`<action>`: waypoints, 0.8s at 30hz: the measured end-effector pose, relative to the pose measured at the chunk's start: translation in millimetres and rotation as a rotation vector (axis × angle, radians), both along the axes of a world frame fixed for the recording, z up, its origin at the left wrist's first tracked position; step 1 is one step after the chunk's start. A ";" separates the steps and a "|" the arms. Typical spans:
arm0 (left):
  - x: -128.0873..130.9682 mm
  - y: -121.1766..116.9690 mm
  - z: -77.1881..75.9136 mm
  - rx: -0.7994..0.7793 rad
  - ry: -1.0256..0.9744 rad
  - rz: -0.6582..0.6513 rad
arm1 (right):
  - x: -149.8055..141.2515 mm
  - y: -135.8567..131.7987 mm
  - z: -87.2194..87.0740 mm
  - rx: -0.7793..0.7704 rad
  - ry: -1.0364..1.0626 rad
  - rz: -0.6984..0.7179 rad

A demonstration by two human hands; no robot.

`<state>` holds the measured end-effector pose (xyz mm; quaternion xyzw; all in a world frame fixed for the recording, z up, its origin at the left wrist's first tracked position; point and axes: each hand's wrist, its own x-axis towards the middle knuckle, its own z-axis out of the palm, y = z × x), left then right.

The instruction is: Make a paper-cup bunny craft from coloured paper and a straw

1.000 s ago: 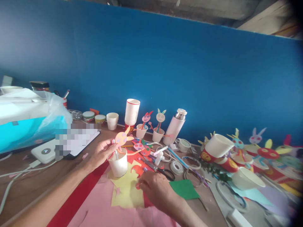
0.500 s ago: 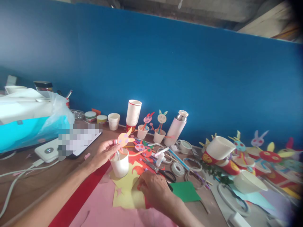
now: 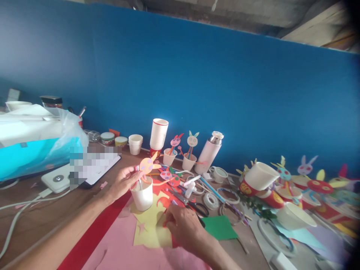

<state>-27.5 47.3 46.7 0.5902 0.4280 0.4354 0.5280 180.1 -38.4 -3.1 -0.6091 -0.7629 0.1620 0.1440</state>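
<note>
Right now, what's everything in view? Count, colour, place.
wall: 1, blue, behind
table: 1, brown, below
bag: 1, blue, left
tubs: 2, green, yellow, left
upright cup stacks: 2, white, back
flask: 1, pink, back
cup figures: several, multicoloured, back, right
scissors: 1, black-handled, centre
tape roll: 1, white, centre
paper sheets: several, mixed, front
clutter: uncounted, mixed, throughout
paper head: 1, orange, in left hand
near cup: 1, white, below paper head
left hand: 1, bare, beside cup
right hand: 1, bare, over sheets

No words can be read: the gold mark (image 3: 246, 188) on the red-and-white cup (image 3: 260, 174), labels (image 3: 107, 141) on 2 little jars (image 3: 120, 140) and the white box (image 3: 50, 184)'s round screen (image 3: 58, 178) are too small or blurry.
</note>
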 end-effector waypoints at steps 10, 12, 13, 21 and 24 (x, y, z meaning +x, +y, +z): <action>1.9 0.1 1.5 -0.044 -0.060 0.047 | -1.8 -8.2 21.2 -0.076 0.252 0.114; 2.8 0.0 2.5 -0.044 -0.079 0.048 | -3.3 -9.2 27.1 -0.057 0.265 0.151; 2.8 0.5 1.7 -0.044 -0.086 0.048 | -4.7 -9.0 30.2 -0.031 0.265 0.164; 1.1 7.1 -14.1 -0.034 -0.149 0.041 | -33.2 3.5 43.0 0.352 0.129 0.296; 2.8 2.7 -7.0 -0.016 -0.106 0.051 | -45.2 9.2 44.6 0.410 0.059 0.332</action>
